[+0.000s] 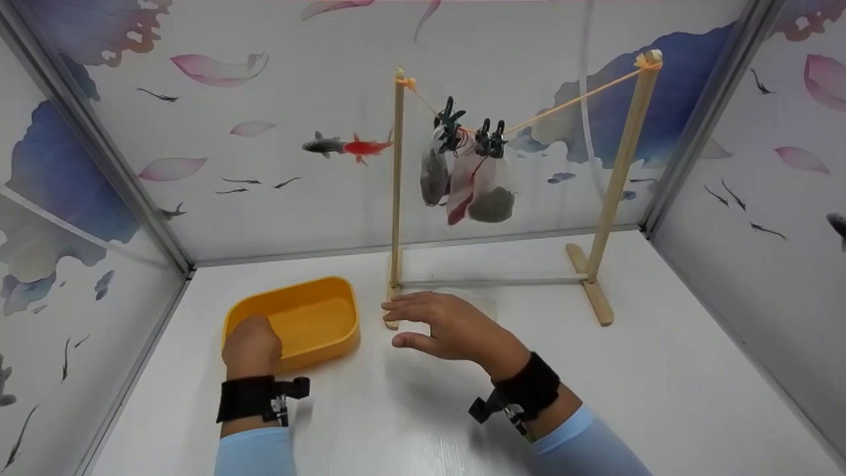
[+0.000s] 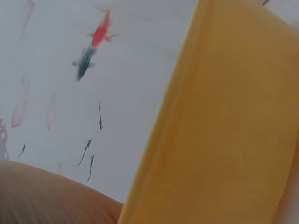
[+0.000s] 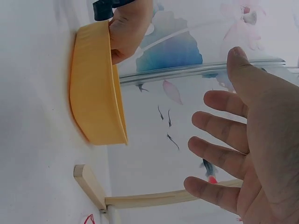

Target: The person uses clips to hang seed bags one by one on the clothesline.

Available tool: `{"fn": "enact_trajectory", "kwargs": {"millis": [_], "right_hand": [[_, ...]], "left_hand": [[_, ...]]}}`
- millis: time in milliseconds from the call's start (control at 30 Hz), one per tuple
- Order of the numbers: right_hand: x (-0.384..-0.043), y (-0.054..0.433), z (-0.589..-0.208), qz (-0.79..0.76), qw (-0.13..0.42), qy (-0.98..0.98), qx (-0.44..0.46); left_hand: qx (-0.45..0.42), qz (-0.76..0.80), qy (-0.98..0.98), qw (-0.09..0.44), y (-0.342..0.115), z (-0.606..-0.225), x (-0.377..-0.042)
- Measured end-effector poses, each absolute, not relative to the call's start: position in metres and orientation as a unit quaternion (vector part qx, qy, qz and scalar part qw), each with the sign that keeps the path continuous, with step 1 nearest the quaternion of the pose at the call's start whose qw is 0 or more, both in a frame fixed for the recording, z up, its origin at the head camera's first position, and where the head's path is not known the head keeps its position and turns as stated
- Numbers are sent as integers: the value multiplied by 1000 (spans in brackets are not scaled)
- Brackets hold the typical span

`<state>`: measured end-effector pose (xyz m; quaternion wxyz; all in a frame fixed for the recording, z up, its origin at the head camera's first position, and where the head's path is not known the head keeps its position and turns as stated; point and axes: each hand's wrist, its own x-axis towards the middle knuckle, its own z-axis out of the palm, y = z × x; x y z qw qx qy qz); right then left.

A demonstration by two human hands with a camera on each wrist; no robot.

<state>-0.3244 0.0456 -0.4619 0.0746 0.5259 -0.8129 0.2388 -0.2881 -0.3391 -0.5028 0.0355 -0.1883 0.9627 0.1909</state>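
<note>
My left hand (image 1: 252,345) grips the near left corner of a yellow plastic tub (image 1: 294,359), its fingers bent over the rim. In the right wrist view this hand (image 3: 128,35) reaches over the tub's edge, with part of the fingers hidden inside. The tub's wall (image 2: 224,121) fills much of the left wrist view. My right hand (image 1: 449,327) hovers over the table just right of the tub, near the left foot of a wooden rack (image 1: 396,198). Its fingers (image 3: 217,156) are spread and hold nothing.
An orange string (image 1: 575,102) sags between the rack's two posts. Black clips (image 1: 490,139) hold several small cloth pieces on it, among them a grey one (image 1: 434,175) and a pink one (image 1: 466,182). A pale crossbar (image 1: 496,281) joins the rack's feet. Printed panels (image 1: 297,218) enclose the white table.
</note>
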Motion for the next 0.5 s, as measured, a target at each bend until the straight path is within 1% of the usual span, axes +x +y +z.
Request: {"fn": "enact_trajectory", "kwargs": {"millis": [33, 100, 233, 333, 500], "right_hand": [[-324, 46, -461, 239, 74, -814, 524], [-323, 47, -459, 239, 72, -815, 522], [-323, 49, -456, 241, 64, -821, 513], [-323, 51, -455, 245, 59, -827, 503], [-325, 56, -452, 255, 68, -828, 495]], "left_hand": [[-200, 183, 962, 27, -331, -498, -286], [-189, 188, 964, 14, -329, -494, -282], [-193, 211, 958, 22, -333, -494, -285], [-213, 224, 951, 30, -332, -493, -291], [-203, 268, 942, -8, -323, -481, -294]]}}
